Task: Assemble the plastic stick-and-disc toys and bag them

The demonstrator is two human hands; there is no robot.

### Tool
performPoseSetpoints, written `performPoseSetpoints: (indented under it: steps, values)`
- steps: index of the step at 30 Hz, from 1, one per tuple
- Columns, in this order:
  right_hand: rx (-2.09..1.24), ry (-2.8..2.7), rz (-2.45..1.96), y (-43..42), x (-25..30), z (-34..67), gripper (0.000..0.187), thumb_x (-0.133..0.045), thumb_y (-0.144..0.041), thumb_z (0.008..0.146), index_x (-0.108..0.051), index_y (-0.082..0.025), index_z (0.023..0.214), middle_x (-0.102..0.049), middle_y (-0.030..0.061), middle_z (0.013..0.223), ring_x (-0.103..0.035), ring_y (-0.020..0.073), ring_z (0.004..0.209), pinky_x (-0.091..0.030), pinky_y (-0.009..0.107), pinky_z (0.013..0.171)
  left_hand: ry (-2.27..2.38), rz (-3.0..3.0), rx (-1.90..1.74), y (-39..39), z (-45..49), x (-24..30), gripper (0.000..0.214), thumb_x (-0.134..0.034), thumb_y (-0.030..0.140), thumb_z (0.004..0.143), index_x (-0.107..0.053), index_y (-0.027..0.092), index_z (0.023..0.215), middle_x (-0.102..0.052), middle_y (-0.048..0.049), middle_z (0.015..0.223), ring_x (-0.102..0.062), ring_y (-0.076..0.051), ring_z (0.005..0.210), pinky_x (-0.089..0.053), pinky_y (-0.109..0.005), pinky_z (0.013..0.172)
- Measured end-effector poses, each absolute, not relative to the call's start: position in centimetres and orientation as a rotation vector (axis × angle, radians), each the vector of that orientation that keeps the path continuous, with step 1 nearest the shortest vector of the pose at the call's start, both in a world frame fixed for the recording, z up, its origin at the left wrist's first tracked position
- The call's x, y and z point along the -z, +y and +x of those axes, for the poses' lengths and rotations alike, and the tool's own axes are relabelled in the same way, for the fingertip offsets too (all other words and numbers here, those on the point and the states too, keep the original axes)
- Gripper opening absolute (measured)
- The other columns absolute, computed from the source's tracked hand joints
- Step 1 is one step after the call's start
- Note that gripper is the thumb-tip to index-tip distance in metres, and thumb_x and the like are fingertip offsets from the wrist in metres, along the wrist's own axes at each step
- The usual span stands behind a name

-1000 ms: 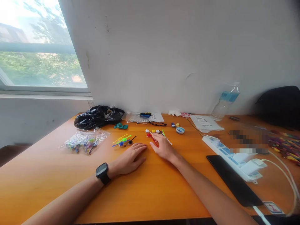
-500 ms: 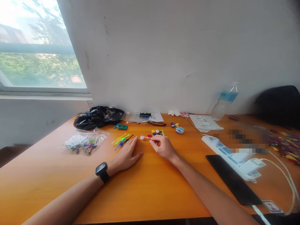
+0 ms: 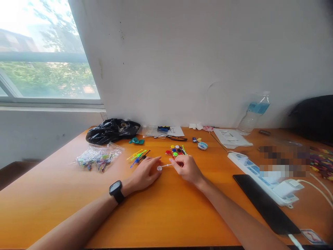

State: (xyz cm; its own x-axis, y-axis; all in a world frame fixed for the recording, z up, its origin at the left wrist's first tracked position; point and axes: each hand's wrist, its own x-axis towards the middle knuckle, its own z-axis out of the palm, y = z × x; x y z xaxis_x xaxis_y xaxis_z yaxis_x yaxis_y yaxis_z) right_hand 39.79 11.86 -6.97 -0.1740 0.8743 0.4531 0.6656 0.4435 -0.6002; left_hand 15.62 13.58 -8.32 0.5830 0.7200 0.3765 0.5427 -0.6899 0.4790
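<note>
Head view: right hand [image 3: 187,169] pinched white stick [image 3: 163,166] on orange table [image 3: 166,208] — left hand [image 3: 144,172] lay flat, loose, fingertips touching stick's round end. Coloured pieces [image 3: 176,151] just behind.

A pixelated patch [image 3: 284,160] is blurring things on the bench [image 3: 166,211]; the black bag [image 3: 313,116] is running past the right edge.

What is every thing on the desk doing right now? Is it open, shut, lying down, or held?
white stick: pinched at one end by the right hand, round end by the left hand.
water bottle: leaning on the wall, cap on.
clear bag: lying flat, full of coloured pieces.
black bag: crumpled.
power strip: plugs in it.
phone: screen dark.
</note>
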Motion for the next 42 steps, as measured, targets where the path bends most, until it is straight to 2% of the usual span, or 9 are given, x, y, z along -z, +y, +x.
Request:
performPoseSetpoints:
  steps: [3,10,14,17,21,24,28,32,42]
  values:
    - [-0.249,-1.893,-1.377,11.9,7.2,39.8,0.059,-0.055,-0.047,0.098,-0.031,-0.021,0.05,-0.04,-0.0017,0.05,-0.032,0.0125,0.051,-0.027,0.03,0.055,0.968,2.459,-0.819,13.4,15.8,8.4,0.043,-0.056,0.031,0.1,-0.056,0.022,0.143,-0.073,-0.0093,0.125,-0.067,-0.024,0.113,-0.055,-0.039,0.102]
    - [-0.109,-1.794,-1.421,11.8,7.1,39.9,0.061,-0.057,-0.052,0.097,-0.034,-0.021,0.049,-0.041,-0.0002,0.047,-0.033,0.013,0.049,-0.026,0.031,0.053,0.883,2.391,-0.877,13.5,16.1,8.6,0.039,-0.053,0.03,0.102,-0.058,0.023,0.14,-0.066,-0.0106,0.126,-0.068,-0.02,0.101,-0.059,-0.033,0.089]
    - [-0.332,-1.771,-1.355,11.7,7.2,39.7,0.057,-0.061,-0.051,0.095,-0.04,-0.021,0.051,-0.041,-0.0019,0.05,-0.033,0.0115,0.05,-0.026,0.029,0.051,0.8,2.327,-0.844,13.1,15.7,8.1,0.049,-0.065,0.032,0.096,-0.056,0.024,0.143,-0.067,-0.0101,0.124,-0.068,-0.019,0.1,-0.06,-0.032,0.089]
    - [-0.613,-1.781,-1.264,11.7,7.5,39.3,0.045,-0.064,-0.049,0.093,-0.053,-0.02,0.059,-0.052,-0.0014,0.057,-0.042,0.0121,0.054,-0.032,0.027,0.052,0.726,2.275,-0.816,12.8,15.7,7.8,0.059,-0.072,0.035,0.091,-0.053,0.025,0.146,-0.066,-0.0103,0.131,-0.068,-0.022,0.111,-0.059,-0.034,0.097]
    - [-0.87,-1.787,-1.188,11.6,7.8,38.8,0.034,-0.068,-0.047,0.091,-0.072,-0.018,0.074,-0.07,0.003,0.071,-0.056,0.0148,0.062,-0.042,0.027,0.058,0.728,2.307,-0.881,12.8,16.1,7.8,0.035,-0.063,0.032,0.099,-0.065,0.023,0.132,-0.072,-0.0091,0.122,-0.07,-0.021,0.108,-0.058,-0.033,0.097]
    - [-0.985,-1.771,-1.135,11.6,7.7,38.7,0.032,-0.068,-0.045,0.091,-0.077,-0.017,0.081,-0.076,0.0056,0.08,-0.063,0.0168,0.069,-0.047,0.028,0.065,0.821,2.338,-0.973,13.0,16.2,7.8,0.025,-0.061,0.031,0.101,-0.071,0.023,0.122,-0.076,-0.0067,0.112,-0.072,-0.02,0.101,-0.058,-0.032,0.092]
    - [-1.045,-1.705,-1.112,11.8,7.7,38.9,0.027,-0.072,-0.044,0.088,-0.075,-0.017,0.085,-0.076,0.0053,0.083,-0.065,0.0172,0.073,-0.048,0.028,0.067,0.889,2.358,-1.02,13.0,16.1,7.2,0.019,-0.06,0.031,0.102,-0.075,0.023,0.108,-0.077,-0.0049,0.103,-0.072,-0.018,0.092,-0.058,-0.03,0.086]
    - [-0.994,-1.73,-1.125,11.9,8.1,38.9,0.026,-0.076,-0.041,0.086,-0.073,-0.019,0.098,-0.076,0.0049,0.091,-0.066,0.0179,0.079,-0.049,0.028,0.069,0.911,2.383,-0.959,12.7,16.2,6.6,0.021,-0.059,0.033,0.103,-0.077,0.023,0.106,-0.078,-0.004,0.098,-0.071,-0.018,0.086,-0.057,-0.029,0.083]
    - [-0.94,-1.781,-1.166,12.0,9.1,38.8,0.026,-0.067,-0.044,0.095,-0.07,-0.018,0.091,-0.067,0.0016,0.076,-0.059,0.0155,0.068,-0.046,0.027,0.063,0.918,2.357,-0.94,12.9,16.2,7.2,0.016,-0.063,0.031,0.1,-0.075,0.022,0.107,-0.079,-0.0029,0.098,-0.072,-0.017,0.085,-0.057,-0.028,0.083]
